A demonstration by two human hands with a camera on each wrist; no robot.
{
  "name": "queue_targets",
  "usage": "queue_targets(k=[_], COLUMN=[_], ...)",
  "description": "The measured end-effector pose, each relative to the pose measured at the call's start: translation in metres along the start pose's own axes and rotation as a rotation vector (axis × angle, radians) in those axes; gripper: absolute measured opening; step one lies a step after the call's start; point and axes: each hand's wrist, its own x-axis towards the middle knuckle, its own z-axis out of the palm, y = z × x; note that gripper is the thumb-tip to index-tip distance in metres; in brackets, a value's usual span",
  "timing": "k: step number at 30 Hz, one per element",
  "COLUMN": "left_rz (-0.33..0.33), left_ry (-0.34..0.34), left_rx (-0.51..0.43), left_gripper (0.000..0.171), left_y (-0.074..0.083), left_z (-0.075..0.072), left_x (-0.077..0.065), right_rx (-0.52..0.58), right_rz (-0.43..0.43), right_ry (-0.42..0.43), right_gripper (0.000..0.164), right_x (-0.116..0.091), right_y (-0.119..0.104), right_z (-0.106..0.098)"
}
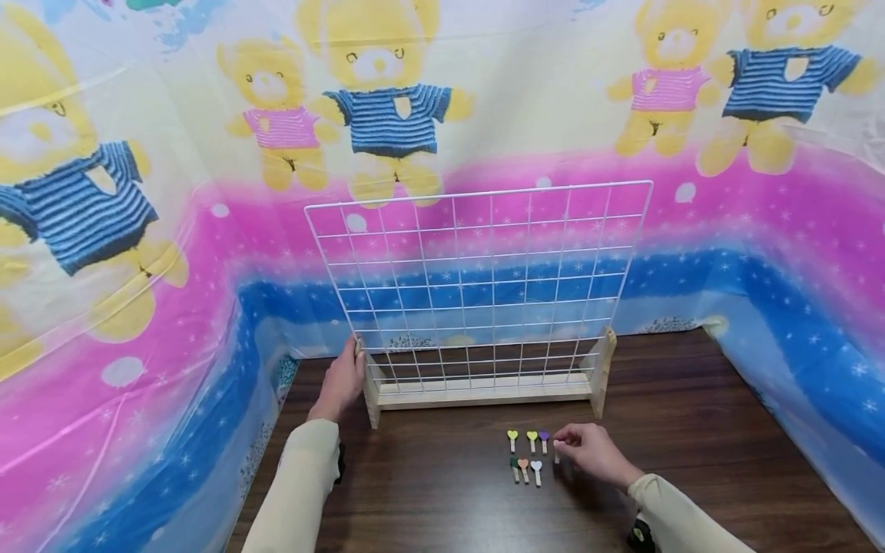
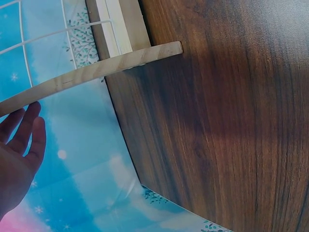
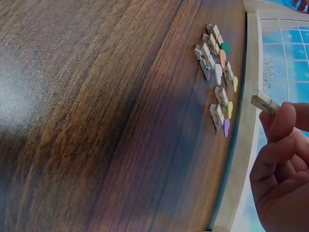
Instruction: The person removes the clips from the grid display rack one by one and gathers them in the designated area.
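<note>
A white wire grid rack [image 1: 484, 384] stands upright in a pale wooden base with two side posts. My left hand [image 1: 343, 382] grips the upper part of the left wooden post [image 1: 371, 392]. In the left wrist view, fingertips of the left hand [image 2: 21, 145] touch the post [image 2: 91, 68]; the thumb is out of sight. My right hand [image 1: 591, 449] pinches a small wooden clothespin [image 3: 264, 102] between thumb and finger, just above the table; its decorated end is mostly hidden by the fingers. Beside it lie several heart-topped clothespins, including a purple one [image 1: 544, 438] and a white one [image 1: 536, 470].
The dark wood-grain table [image 1: 429, 491] carries the rack and clothespins. More clothespins there have yellow [image 1: 512, 436], orange [image 1: 523, 466] and green [image 1: 515, 464] tops. A printed bear curtain [image 1: 525, 138] hangs behind the table and along its sides.
</note>
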Motion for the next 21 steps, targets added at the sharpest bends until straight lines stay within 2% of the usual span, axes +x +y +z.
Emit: queue_targets(k=[14, 21], left_rz=[-0.004, -0.013], left_ry=[0.008, -0.002], left_rx=[0.012, -0.005], left_gripper=[0.044, 0.045], left_y=[0.0020, 0.0031], left_z=[-0.0019, -0.0023], left_x=[0.0013, -0.0003], right_rx=[0.008, 0.007], right_rz=[-0.005, 0.027], right_ry=[-0.031, -0.034], right_gripper=[0.008, 0.008], right_x=[0.0058, 0.0064], right_y=[0.0040, 0.0029], right_z=[0.0060, 0.0059])
